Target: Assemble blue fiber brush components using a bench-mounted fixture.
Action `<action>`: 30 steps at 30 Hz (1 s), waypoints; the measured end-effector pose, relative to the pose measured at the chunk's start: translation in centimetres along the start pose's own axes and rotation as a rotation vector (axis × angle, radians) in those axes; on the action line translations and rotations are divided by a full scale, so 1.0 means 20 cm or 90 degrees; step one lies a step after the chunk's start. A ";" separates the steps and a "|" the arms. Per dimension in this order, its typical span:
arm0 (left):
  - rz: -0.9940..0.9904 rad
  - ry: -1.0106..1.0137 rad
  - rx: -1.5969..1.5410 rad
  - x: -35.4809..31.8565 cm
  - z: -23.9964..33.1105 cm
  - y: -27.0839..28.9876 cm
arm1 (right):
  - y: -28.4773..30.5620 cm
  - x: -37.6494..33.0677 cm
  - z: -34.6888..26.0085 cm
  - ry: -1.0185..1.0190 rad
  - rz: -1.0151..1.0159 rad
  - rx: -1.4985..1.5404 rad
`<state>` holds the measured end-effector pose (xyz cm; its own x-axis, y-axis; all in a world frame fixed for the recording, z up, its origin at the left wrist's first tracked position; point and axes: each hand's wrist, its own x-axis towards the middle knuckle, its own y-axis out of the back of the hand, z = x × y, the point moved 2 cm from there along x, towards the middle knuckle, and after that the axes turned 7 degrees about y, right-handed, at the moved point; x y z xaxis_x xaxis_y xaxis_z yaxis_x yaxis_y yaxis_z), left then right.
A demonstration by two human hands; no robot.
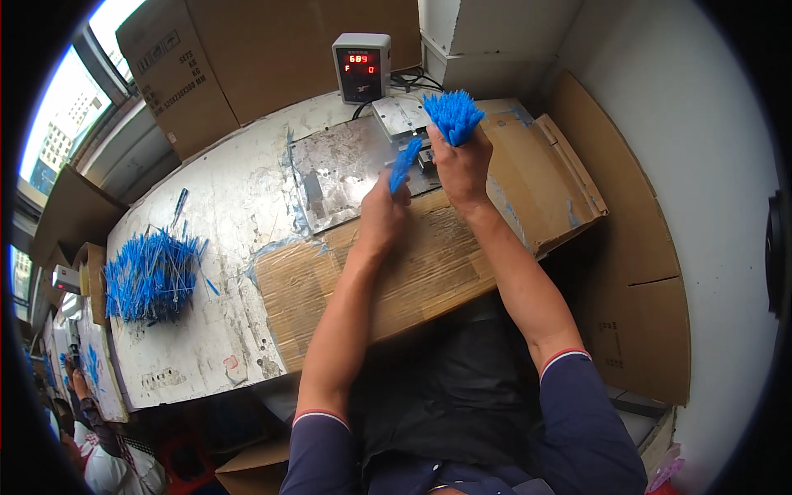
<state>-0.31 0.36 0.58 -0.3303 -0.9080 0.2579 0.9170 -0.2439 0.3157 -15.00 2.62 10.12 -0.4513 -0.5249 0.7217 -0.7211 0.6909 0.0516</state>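
The right grip (464, 171) holds a thick blue bundle (453, 115), the left grip (385, 208) a smaller blue bundle (404, 165).

The right grip (464, 169) hides the lower part of the blue bundle (454, 117).

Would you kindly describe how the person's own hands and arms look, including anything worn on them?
Both the left hand and right hand are ungloved, with bare forearms. The short sleeves are dark navy, edged with red and white trim.

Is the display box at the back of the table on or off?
On: red digits glow on the dark front of the display box, which stands upright on the table.
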 end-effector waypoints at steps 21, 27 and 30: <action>0.033 0.185 -0.472 0.04 -0.03 0.07 | 0.03 -0.33 0.09 -0.594 -0.168 0.344; 0.071 0.219 -0.504 0.03 0.00 0.08 | 0.00 -0.40 0.05 -0.609 -0.161 0.373; 0.180 0.279 -0.562 0.05 -0.02 0.12 | 0.05 -0.41 0.11 -0.586 0.007 0.365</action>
<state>1.73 -1.20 1.22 -0.1275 -0.9728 -0.1935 0.8444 -0.0041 -0.5357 -13.24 6.59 2.81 -0.5075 -0.8572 -0.0876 -0.7455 0.4878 -0.4542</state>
